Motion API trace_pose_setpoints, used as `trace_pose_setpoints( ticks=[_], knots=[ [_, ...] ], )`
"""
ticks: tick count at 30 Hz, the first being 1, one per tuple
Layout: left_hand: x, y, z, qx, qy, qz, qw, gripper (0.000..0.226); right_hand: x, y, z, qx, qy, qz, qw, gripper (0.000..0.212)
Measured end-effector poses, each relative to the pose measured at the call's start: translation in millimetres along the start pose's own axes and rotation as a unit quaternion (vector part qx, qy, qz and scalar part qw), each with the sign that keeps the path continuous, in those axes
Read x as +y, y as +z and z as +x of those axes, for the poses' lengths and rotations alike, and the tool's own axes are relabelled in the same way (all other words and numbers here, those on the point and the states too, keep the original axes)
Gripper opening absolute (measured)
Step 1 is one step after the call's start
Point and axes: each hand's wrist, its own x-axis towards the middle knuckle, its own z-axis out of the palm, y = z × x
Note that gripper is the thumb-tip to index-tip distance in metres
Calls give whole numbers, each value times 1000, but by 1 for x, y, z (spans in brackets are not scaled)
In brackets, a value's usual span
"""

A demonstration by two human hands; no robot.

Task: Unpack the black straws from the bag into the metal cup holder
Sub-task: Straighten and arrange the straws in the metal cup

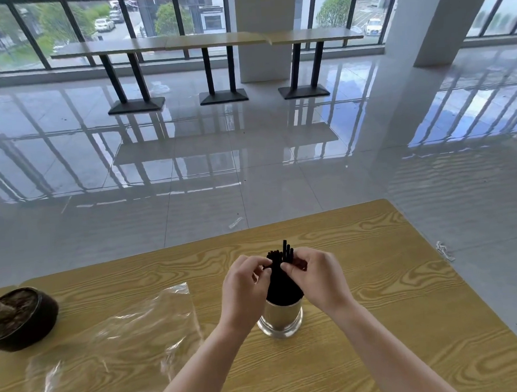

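Head view: we settle the thin black plastic straws (283,285) upright in the shiny cylindrical metal cup holder (280,318).
Our left hand (244,283) and right hand (315,275) each pinch the straw tops in a fingertip grip. We should spread them gently and tap the tall ones level. The clear plastic bag (117,334) lies to the left on the wood-grain tabletop (386,279).

My only view comes from the camera on my head, facing forward and down. It sits close above my left hand (245,290) and right hand (320,280) at the near table (407,277), and its wide lens reaches the far windows (68,22), probably bending the edges.
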Motion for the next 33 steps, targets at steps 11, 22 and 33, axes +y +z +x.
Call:
trace_pose_setpoints(
  ticks=[11, 22, 33],
  knots=[
    [-21, 10, -8, 18, -62, 24, 998, 36, 4, 10, 6, -50, 56, -80, 994, 7],
    [-20, 17, 5, -32, -18, 81, 996, 47, 8, 12, -3, -2, -87, -120, 989, 29],
    [-22, 19, 9, -10, -6, 91, 996, 39, 8, 16, 15, 13, -122, -272, 954, 70]
  ],
)
